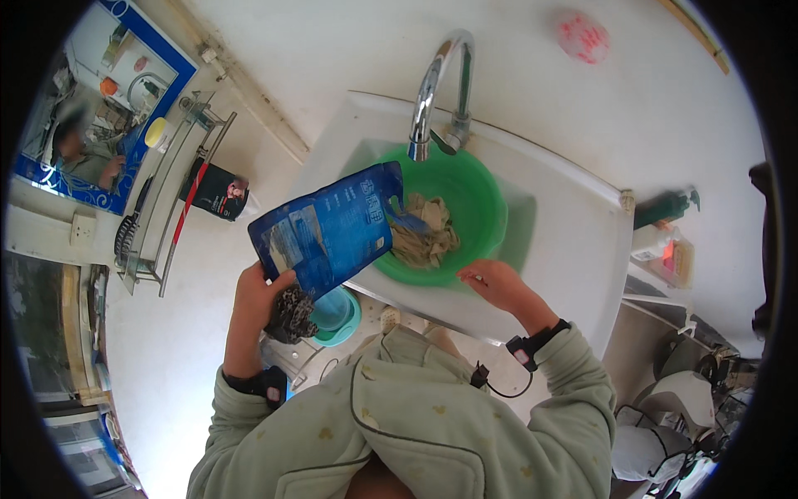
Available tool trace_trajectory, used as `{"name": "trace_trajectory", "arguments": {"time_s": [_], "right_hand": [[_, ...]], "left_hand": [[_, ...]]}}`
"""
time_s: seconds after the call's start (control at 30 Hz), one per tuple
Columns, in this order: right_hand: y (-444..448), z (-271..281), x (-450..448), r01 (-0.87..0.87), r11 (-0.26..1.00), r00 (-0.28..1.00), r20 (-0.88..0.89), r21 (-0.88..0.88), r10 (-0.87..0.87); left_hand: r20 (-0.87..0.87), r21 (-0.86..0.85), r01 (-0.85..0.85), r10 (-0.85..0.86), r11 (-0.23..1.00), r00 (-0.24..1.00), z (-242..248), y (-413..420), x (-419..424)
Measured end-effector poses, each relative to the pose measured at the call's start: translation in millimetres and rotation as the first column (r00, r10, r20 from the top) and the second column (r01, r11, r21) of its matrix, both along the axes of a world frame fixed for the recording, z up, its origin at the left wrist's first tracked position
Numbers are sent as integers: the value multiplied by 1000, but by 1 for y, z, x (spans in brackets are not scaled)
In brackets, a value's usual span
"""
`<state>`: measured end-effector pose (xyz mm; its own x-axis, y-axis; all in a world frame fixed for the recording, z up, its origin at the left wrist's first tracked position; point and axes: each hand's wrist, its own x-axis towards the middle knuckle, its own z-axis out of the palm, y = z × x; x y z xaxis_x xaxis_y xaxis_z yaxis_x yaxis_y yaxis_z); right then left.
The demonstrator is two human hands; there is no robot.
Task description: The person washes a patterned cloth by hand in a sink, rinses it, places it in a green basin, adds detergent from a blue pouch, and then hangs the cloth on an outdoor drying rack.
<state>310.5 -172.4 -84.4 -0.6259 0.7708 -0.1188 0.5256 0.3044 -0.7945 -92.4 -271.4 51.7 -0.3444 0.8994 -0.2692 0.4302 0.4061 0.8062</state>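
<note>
My left hand (254,293) grips the lower left corner of a blue plastic pouch (330,227) that bears printed writing. The pouch slants up to the right, and its far end overlaps the left side of a green plastic basin (489,199). A blue strip (408,218) sticks out from that end, above the cloth. Crumpled beige cloth (430,240) lies in the basin, which sits in a white sink (573,249). My right hand (495,284) hovers by the basin's near right rim, fingers bent; whether they pinch anything is unclear.
A chrome faucet (427,106) arches over the basin. At left, a glass shelf (162,206) hangs below a blue-framed mirror (181,68). Pump bottles (661,209) stand at right. Below the pouch are dark patterned fabric (292,315) and a turquoise tub (340,321).
</note>
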Motion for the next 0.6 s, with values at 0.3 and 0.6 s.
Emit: {"name": "trace_trajectory", "arguments": {"time_s": [0.3, 0.6], "right_hand": [[-17, -12, -9, -57, 998, 992, -109, 4, 57], [-18, -23, 5, -55, 991, 985, -167, -119, 34]], "left_hand": [[-209, -151, 136, -166, 979, 964, 6, 59, 24], [-476, -173, 262, -314, 949, 822, 7, 92, 55]]}}
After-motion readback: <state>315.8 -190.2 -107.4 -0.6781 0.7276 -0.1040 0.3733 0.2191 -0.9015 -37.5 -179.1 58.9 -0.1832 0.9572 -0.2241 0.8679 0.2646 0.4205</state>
